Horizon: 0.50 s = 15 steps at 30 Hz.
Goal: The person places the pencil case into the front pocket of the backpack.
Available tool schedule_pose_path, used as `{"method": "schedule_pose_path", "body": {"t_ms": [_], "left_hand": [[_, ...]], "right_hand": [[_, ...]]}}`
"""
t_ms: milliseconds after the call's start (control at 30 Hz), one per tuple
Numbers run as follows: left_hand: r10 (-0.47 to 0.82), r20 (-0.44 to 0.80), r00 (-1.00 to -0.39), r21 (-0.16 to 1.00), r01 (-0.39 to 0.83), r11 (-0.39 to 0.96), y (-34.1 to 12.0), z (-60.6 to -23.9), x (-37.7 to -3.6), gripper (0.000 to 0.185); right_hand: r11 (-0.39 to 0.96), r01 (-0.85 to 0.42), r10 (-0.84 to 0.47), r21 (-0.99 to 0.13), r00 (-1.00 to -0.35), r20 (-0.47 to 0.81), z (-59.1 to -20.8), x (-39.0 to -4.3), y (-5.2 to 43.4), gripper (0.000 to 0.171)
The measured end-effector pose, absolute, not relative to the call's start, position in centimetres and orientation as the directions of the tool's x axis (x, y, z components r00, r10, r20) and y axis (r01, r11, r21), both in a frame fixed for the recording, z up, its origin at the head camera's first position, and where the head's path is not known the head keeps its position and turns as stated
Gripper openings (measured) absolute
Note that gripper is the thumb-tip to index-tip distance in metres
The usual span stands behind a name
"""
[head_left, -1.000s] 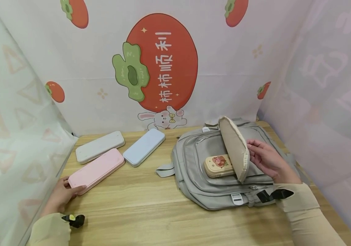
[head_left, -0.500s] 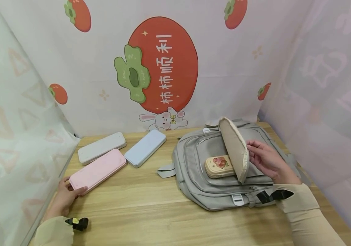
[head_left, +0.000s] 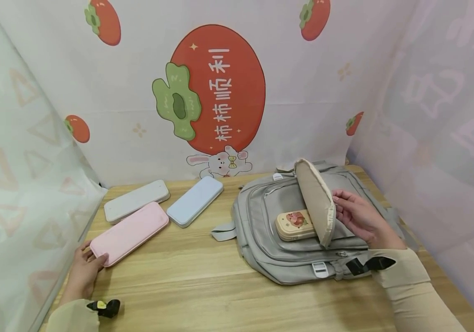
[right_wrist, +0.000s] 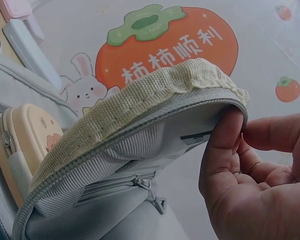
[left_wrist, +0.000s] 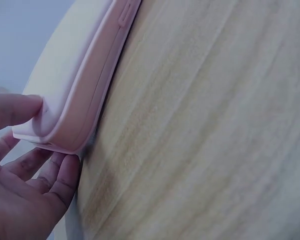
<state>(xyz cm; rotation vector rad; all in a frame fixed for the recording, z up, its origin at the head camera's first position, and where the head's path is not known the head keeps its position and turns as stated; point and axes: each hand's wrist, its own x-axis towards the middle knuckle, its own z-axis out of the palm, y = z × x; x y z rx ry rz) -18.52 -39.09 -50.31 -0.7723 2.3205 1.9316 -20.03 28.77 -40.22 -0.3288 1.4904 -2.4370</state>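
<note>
My left hand (head_left: 84,272) is at the near end of a pink pencil case (head_left: 131,233). In the left wrist view its thumb presses on the case's top, with the other fingers under that end. My right hand (head_left: 359,216) pinches the edge of the front pocket flap (head_left: 315,200) of a grey backpack (head_left: 253,230) and keeps it raised. The right wrist view shows thumb and fingers on the flap's zippered rim (right_wrist: 150,112). A cream pencil case (head_left: 295,224) with a printed picture sits partly inside the pocket, its far end hidden by the flap.
A white pencil case (head_left: 137,200) lies behind the pink one, and a light blue pencil case (head_left: 195,200) lies to its right. The backpack takes up the right side of the wooden table (head_left: 187,295). Printed cloth walls (head_left: 295,115) enclose the back and sides.
My left thumb has shifted from the pink pencil case's side edge onto its top near the corner. The right hand still holds the flap up, with little movement.
</note>
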Motion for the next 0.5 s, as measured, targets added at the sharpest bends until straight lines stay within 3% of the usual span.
{"method": "schedule_pose_path", "body": {"t_ms": [267,500], "left_hand": [[-0.424,-0.311,-0.850,0.932,-0.360,0.038,-39.05,-50.63,-18.21,0.083],[-0.401,-0.373,-0.836,0.922,-0.382,-0.060,-39.32,-50.23,-17.92,0.080]], "right_hand": [[-0.433,0.102,-0.329,-0.896,-0.943,0.051,-40.35,-20.01,28.74,0.022],[-0.441,0.103,-0.331,-0.891,-0.942,0.055,-40.37,-19.88,28.70,0.023]]}}
